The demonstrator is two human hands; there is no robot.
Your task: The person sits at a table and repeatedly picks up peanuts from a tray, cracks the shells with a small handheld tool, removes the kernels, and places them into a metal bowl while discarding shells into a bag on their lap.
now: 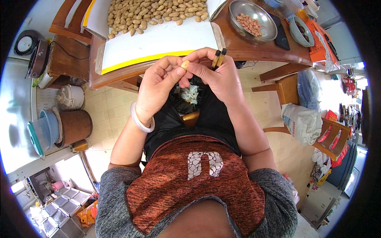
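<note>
Over the lap, my left hand (163,80) and my right hand (215,74) meet, with a small pale yellow peanut piece (185,65) pinched between their fingertips. It is too small to tell shell from kernel. Two thin brown sticks with black ends (219,59) stand out between the fingers of my right hand; what they belong to is hidden. A pale bangle (142,119) circles my left wrist. Just beyond the hands, many unshelled peanuts (154,12) lie in a white cardboard box (160,44) with a yellow edge. Pinkish shelled peanuts (250,25) lie in a steel bowl (269,26) at the right.
Below the hands, a black plastic bag (178,104) holds crumpled whitish scraps (190,93). The wooden table (238,55) also bears a dark flat device (282,38), a pale bowl (309,38) with dark contents and an orange basket (318,55). A wooden chair (288,89) stands at the right.
</note>
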